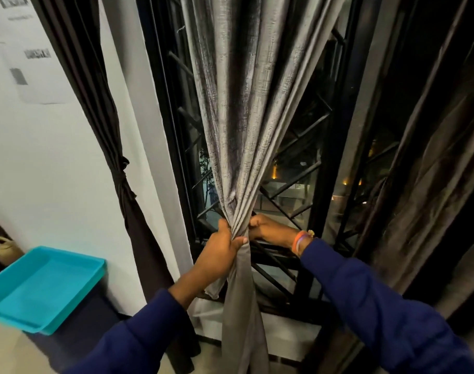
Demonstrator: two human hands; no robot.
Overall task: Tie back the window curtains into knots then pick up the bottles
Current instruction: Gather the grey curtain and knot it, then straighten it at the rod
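Observation:
A grey curtain point(241, 117) hangs in front of the barred window point(306, 168), gathered into a tight bunch low down. My left hand point(219, 245) grips the bunch from the left, thumb pressed across the fabric. My right hand point(271, 229) holds it from the right, partly behind the folds, with coloured bands on the wrist. Below the hands the curtain tail point(241, 319) falls straight to the floor. A dark brown curtain point(114, 147) at the left is tied at its middle. No bottles are in view.
A turquoise tray point(41, 287) sits on a dark stand at the lower left, against the white wall point(55, 171). A dark curtain point(432, 157) hangs loose at the right. Black window bars run close behind my hands.

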